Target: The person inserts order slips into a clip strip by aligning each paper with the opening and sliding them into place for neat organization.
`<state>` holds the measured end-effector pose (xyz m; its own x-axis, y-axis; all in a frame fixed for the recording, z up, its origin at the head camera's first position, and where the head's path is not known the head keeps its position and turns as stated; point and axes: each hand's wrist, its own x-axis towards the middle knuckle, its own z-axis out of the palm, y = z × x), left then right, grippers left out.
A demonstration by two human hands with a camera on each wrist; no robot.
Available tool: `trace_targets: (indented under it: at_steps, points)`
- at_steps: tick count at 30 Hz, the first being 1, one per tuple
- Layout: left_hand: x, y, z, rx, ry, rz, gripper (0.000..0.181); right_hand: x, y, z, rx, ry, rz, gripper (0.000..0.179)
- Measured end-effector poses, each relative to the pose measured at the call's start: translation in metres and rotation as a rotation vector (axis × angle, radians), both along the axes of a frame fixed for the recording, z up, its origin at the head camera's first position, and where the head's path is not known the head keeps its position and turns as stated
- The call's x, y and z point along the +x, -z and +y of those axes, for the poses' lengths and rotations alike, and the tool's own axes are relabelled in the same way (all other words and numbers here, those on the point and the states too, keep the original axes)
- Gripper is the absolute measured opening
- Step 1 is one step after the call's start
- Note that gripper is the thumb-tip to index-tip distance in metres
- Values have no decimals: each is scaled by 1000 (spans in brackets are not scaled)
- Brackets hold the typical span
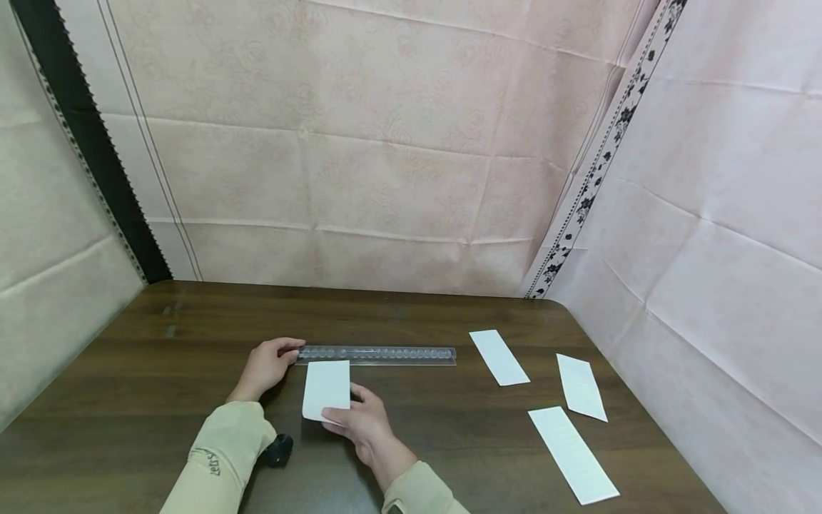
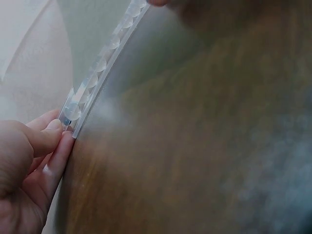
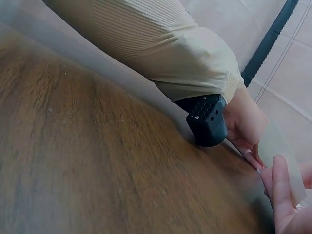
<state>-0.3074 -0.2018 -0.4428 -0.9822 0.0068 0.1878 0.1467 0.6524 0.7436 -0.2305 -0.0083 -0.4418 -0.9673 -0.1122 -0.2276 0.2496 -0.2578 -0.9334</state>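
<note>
My left hand (image 1: pixel 266 368) pinches the left end of a long clear plastic strip (image 1: pixel 379 355), which lies sideways across the table. Close up in the left wrist view, a row of round clear bumps runs along the strip (image 2: pixel 100 66), its near end between thumb and fingers. My right hand (image 1: pixel 362 421) grips a small white paper (image 1: pixel 326 389) by its lower right corner, thumb on the face. The paper is held up just in front of the strip and overlaps its lower edge in the head view. In the right wrist view the paper (image 3: pixel 282 156) appears at the right edge.
To the right lie three white papers: one at the back (image 1: pixel 499 358), a shorter one (image 1: pixel 581 387) near the right edge and a longer one (image 1: pixel 573 455) in front. Pale cloth (image 1: pixel 385 157) rises behind the brown table (image 1: pixel 160 400). A black device (image 1: pixel 277 451) sits under the left wrist.
</note>
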Motion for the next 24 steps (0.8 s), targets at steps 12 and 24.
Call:
trace_targets:
  at_steps: [12,24]
  points:
    - [-1,0,0,-1,-6,5,25,-2,-3,-9,15,-16,-48,67]
    - [-2,-3,-1,-11,9,23,24,-5,-3,-13,30,-15,-63,67]
